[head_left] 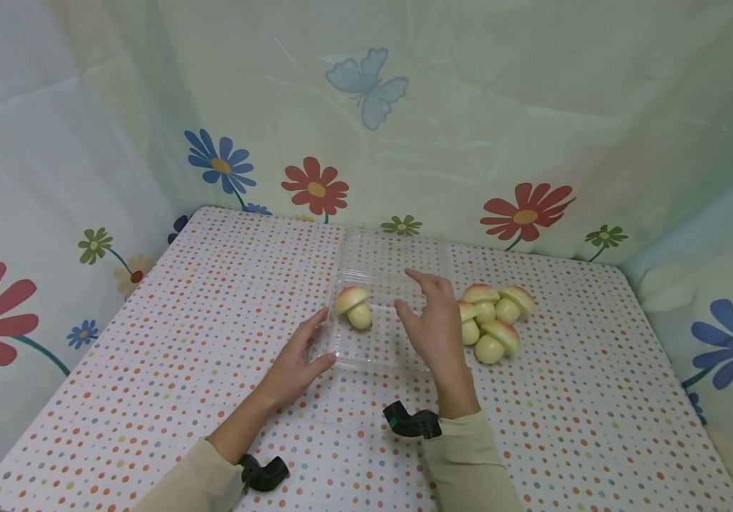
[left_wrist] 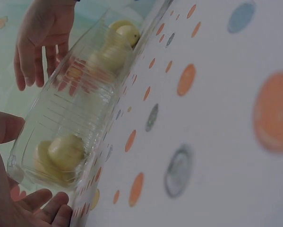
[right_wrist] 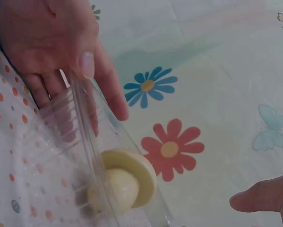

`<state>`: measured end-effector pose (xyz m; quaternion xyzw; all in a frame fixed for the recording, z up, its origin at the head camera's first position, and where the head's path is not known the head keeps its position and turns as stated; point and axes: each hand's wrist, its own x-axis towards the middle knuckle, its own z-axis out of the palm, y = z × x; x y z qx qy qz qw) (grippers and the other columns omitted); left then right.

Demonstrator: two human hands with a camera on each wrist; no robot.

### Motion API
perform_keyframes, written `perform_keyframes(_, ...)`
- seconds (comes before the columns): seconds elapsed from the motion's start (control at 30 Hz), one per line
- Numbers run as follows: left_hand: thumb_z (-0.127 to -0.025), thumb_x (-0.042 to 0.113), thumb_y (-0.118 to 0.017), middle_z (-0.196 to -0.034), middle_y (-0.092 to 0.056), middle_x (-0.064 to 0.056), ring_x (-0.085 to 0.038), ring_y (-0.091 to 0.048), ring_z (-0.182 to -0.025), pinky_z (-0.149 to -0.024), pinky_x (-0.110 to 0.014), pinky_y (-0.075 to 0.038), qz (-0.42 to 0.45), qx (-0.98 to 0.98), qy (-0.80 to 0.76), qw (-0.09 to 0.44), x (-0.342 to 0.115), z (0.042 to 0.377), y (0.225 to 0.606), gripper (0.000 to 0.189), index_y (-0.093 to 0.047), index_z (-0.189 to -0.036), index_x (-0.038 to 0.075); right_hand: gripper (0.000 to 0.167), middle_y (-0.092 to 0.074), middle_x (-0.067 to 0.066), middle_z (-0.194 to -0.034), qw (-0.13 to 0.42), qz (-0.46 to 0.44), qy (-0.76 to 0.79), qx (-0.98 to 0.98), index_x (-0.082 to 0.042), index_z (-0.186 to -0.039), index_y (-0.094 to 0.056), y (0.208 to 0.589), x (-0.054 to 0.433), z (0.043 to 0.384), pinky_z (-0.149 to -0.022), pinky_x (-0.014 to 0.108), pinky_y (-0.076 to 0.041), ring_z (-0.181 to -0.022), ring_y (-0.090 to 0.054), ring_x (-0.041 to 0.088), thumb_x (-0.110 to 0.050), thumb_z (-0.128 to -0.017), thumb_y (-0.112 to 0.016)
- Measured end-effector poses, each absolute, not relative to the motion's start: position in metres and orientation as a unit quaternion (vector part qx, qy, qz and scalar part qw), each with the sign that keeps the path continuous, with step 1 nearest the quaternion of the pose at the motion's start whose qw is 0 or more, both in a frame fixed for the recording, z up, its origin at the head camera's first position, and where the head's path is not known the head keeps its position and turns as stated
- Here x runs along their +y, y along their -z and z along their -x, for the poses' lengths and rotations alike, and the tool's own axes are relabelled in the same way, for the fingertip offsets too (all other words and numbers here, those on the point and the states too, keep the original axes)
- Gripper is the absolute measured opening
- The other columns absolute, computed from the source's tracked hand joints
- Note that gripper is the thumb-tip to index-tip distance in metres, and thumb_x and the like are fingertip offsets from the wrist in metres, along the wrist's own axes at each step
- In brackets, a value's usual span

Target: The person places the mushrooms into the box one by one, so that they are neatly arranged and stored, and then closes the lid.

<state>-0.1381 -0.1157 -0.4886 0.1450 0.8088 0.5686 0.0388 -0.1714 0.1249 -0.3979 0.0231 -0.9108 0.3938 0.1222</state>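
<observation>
A clear plastic box (head_left: 385, 359) with its lid (head_left: 392, 250) folded back lies on the table. Inside, at its left, sits one toy mushroom (head_left: 358, 316) with a reddish-yellow cap and pale stem. My left hand (head_left: 292, 366) rests against the box's left side, fingers along the wall and thumb by the near corner. Over the box's right part hovers my right hand (head_left: 433, 323), thumb and fingers spread apart and holding nothing. To the right of the box, several more toy mushrooms (head_left: 497, 341) lie bunched together, one partly hidden behind the right hand.
A dotted cloth (head_left: 212, 313) covers the table. Flower-printed curtains (head_left: 443, 128) hang behind and at both sides. A black wrist mount (head_left: 412, 421) sits at the right cuff, another mount (head_left: 264, 473) at the left.
</observation>
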Motion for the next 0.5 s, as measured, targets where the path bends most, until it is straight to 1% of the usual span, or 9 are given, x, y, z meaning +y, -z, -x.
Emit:
perform_keyframes(0.17, -0.099, 0.02, -0.064, -0.17, -0.027, -0.01, -0.04, -0.031, -0.154, -0.128, -0.057, -0.026, -0.151, 0.807, -0.569, 0.035, -0.116, 0.138, 0.489, 0.079, -0.022, -0.166, 0.021, 0.053, -0.048, 0.027, -0.146, 0.136, -0.007, -0.393, -0.909, -0.01, -0.147, -0.057, 0.396, 0.133, 0.17, -0.097, 0.06, -0.053, -0.126, -0.055, 0.044, -0.015, -0.096, -0.072)
perform_keyframes(0.23, -0.099, 0.02, -0.064, -0.17, -0.027, -0.01, -0.039, -0.031, -0.155, -0.128, -0.056, -0.026, -0.151, 0.807, -0.57, 0.035, -0.116, 0.138, 0.489, 0.079, -0.022, -0.166, 0.021, 0.052, -0.048, 0.027, -0.145, 0.145, -0.003, -0.391, -0.909, -0.009, -0.146, -0.058, 0.396, 0.135, 0.17, -0.097, 0.061, -0.053, -0.126, -0.055, 0.045, -0.014, -0.095, -0.072)
perform_keyframes(0.37, -0.1, 0.02, -0.064, -0.171, -0.026, -0.007, -0.036, -0.032, -0.155, -0.129, -0.053, -0.025, -0.151, 0.807, -0.569, 0.035, -0.116, 0.138, 0.489, 0.078, -0.022, -0.166, 0.021, 0.053, -0.048, 0.028, -0.145, 0.159, 0.01, -0.388, -0.908, -0.007, -0.145, -0.058, 0.395, 0.141, 0.17, -0.102, 0.062, -0.05, -0.129, -0.054, 0.047, -0.013, -0.094, -0.072)
perform_keyframes(0.4, -0.1, 0.02, -0.064, -0.171, -0.026, -0.007, -0.036, -0.032, -0.155, -0.129, -0.052, -0.025, -0.151, 0.807, -0.57, 0.035, -0.116, 0.138, 0.489, 0.078, -0.022, -0.166, 0.02, 0.053, -0.048, 0.028, -0.145, 0.159, 0.016, -0.386, -0.908, -0.007, -0.145, -0.058, 0.395, 0.143, 0.17, -0.102, 0.062, -0.05, -0.128, -0.055, 0.047, -0.013, -0.094, -0.072)
perform_keyframes(0.5, -0.1, 0.02, -0.064, -0.171, -0.026, -0.007, -0.036, -0.032, -0.155, -0.129, -0.052, -0.025, -0.154, 0.806, -0.571, 0.034, -0.116, 0.138, 0.489, 0.078, -0.022, -0.166, 0.019, 0.054, -0.048, 0.027, -0.147, 0.156, 0.043, -0.382, -0.91, -0.007, -0.146, -0.058, 0.394, 0.147, 0.17, -0.097, 0.058, -0.053, -0.114, -0.062, 0.044, -0.013, -0.094, -0.071)
